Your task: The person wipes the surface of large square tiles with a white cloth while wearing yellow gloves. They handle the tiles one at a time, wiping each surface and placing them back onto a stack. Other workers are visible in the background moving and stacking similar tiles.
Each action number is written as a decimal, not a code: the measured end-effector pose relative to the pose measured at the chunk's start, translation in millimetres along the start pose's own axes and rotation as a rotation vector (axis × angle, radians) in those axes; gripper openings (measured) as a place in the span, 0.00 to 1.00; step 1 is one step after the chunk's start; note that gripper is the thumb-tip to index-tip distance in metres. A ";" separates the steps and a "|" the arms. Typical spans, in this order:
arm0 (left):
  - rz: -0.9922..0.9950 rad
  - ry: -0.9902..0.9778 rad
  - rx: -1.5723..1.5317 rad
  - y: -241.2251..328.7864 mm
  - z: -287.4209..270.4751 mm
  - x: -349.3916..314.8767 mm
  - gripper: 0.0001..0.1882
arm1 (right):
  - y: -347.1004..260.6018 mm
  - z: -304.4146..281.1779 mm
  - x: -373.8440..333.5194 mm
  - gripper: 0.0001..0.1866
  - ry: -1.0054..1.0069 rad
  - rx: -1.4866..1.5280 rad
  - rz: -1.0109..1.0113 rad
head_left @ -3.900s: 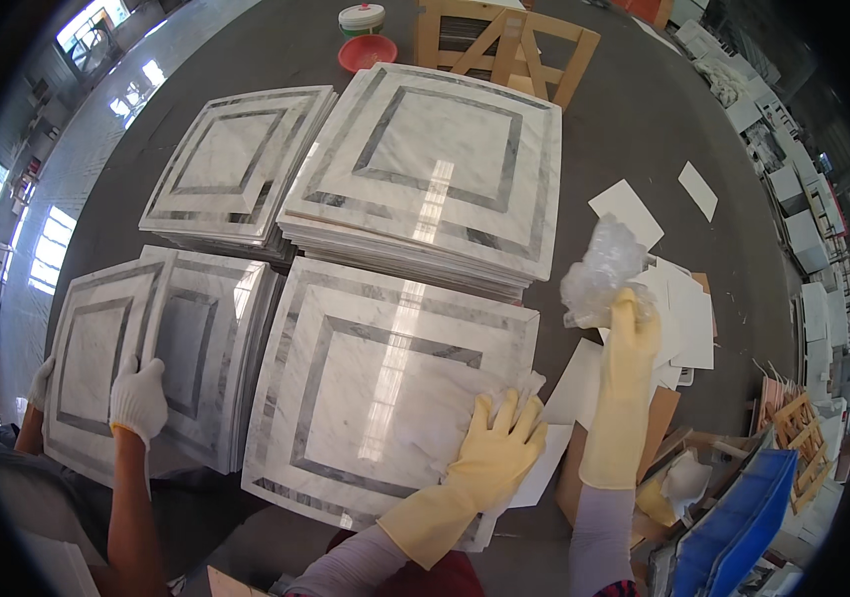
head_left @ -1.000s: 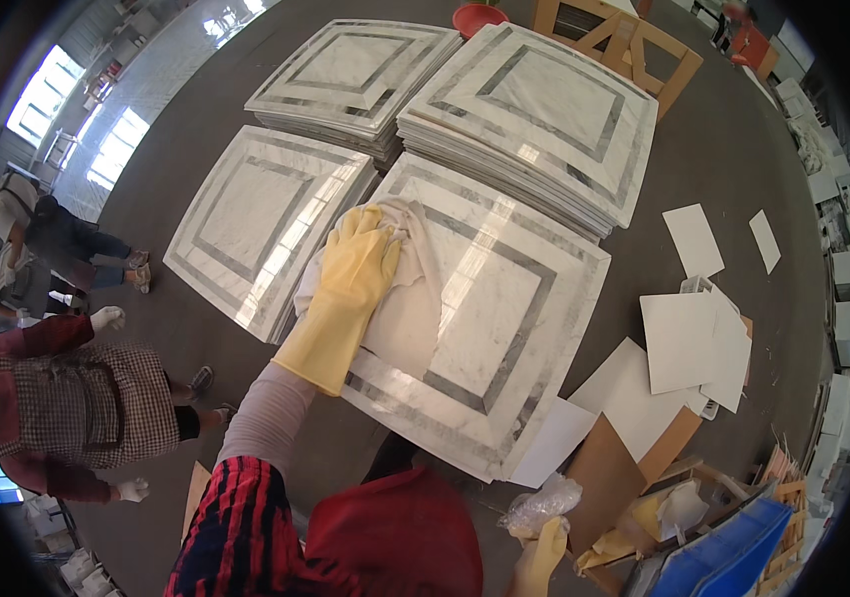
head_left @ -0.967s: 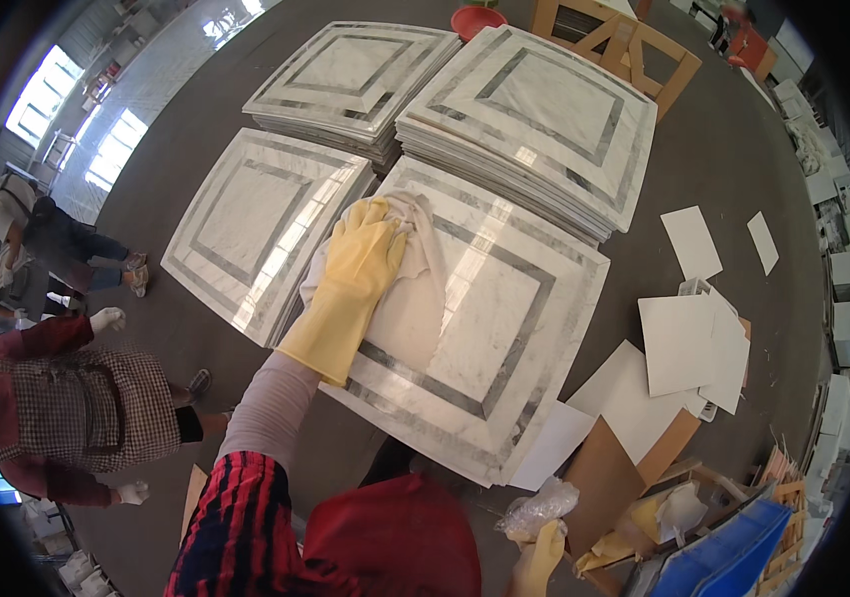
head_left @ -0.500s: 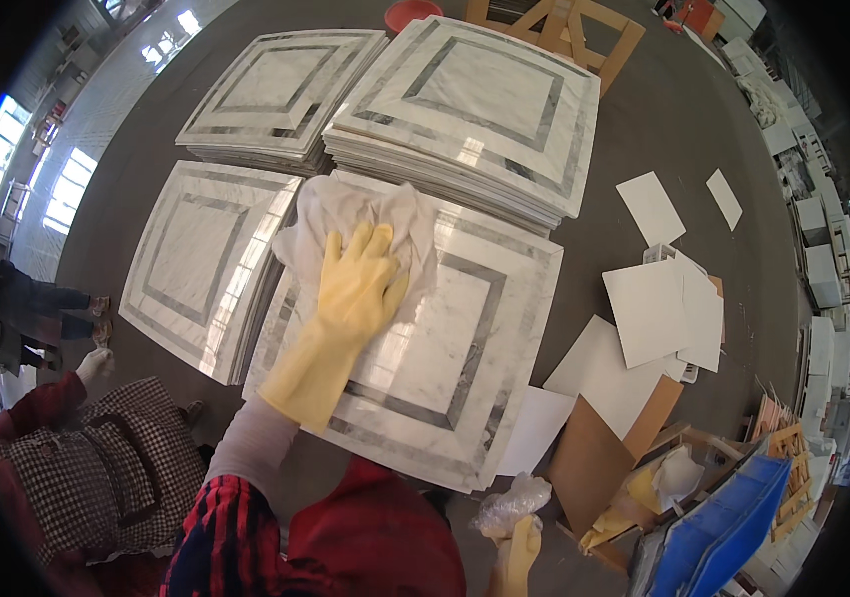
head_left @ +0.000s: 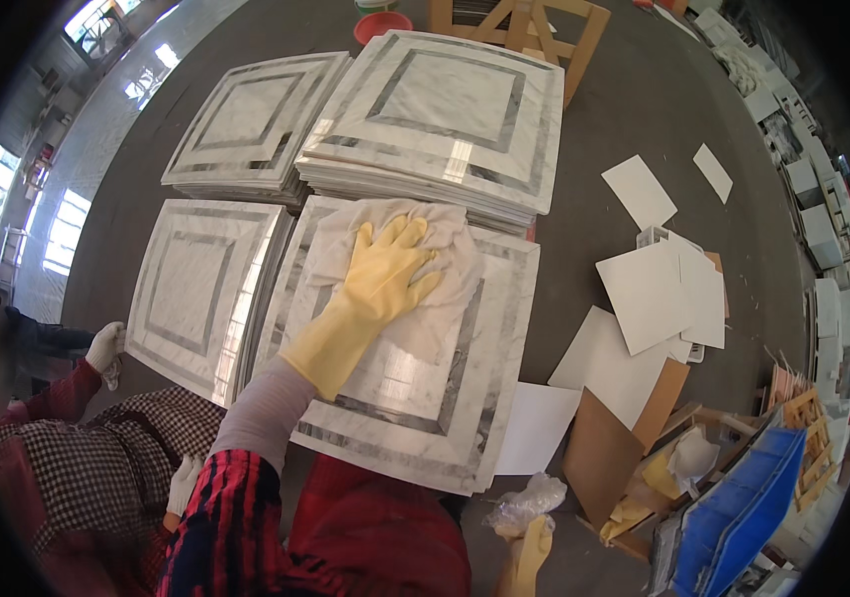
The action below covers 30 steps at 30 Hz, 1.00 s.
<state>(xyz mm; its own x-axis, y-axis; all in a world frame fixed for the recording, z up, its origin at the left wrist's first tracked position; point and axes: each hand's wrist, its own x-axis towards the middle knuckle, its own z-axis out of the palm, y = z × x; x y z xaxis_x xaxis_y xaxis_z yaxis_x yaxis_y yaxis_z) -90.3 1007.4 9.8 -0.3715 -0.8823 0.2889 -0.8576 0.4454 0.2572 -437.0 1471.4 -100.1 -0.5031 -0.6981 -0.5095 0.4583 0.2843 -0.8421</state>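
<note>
Cloth: a crumpled off-white fabric cloth (head_left: 460, 261) lies bunched over the far part of a square white marble panel with grey inlaid bands (head_left: 410, 373); half a second ago it sat nearer that panel's far left corner.
Left hand: the yellow rubber-gloved left hand (head_left: 385, 274) presses palm down on the cloth, fingers spread and thumb out to the right; 3.9 seconds ago it was down at the panel's near right edge.
Right hand: the yellow-gloved right hand (head_left: 534, 542), low in the view, closes around a wad of crumpled clear plastic (head_left: 526, 502).
Co-worker: a white-gloved hand (head_left: 106, 346) is now at the outer edge of the near-left marble panel stack (head_left: 186, 289); half a second ago it was apart from it.
Panel edges: a narrow dark gap separates the panel from the near-left stack; the tall far-right marble panel stack (head_left: 445, 99) rises just beyond its far edge.
Right side: dark grey floor (head_left: 763, 289) runs between the panel's far right corner and scattered white rectangular sheets (head_left: 649, 294); nearer, one white sheet lies just beside the panel, contact unclear.
</note>
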 end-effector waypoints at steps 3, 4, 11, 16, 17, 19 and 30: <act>-0.123 0.089 0.057 16.6 32.2 38.5 0.16 | 4.9 4.6 1.0 0.22 -0.005 -0.034 -0.010; -0.170 0.092 0.091 30.1 42.4 45.3 0.17 | 3.1 8.1 -0.4 0.22 -0.016 -0.040 0.004; -0.083 0.101 0.007 104.8 72.6 60.1 0.14 | -0.1 12.4 0.3 0.21 -0.140 -0.120 0.095; 0.115 -0.062 -0.153 135.2 43.5 9.0 0.13 | -8.1 21.0 9.8 0.21 -0.140 -0.124 0.039; 0.137 -0.048 -0.181 139.0 39.3 -11.0 0.13 | -14.6 25.8 10.8 0.20 -0.155 -0.142 0.033; 0.188 -0.068 -0.214 147.9 19.8 -54.5 0.14 | -19.1 27.3 16.9 0.21 -0.194 -0.115 0.014; -0.054 -0.078 -0.109 106.8 -44.7 -155.3 0.16 | -18.2 17.8 20.0 0.27 -0.202 -0.104 -0.021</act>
<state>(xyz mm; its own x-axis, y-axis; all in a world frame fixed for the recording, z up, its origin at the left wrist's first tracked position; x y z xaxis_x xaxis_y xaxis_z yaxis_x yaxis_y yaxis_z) -108.3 1198.8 33.6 -0.3562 -0.9126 0.2008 -0.8348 0.4073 0.3705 -442.3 1440.6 -91.8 -0.3501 -0.8190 -0.4545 0.3663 0.3269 -0.8712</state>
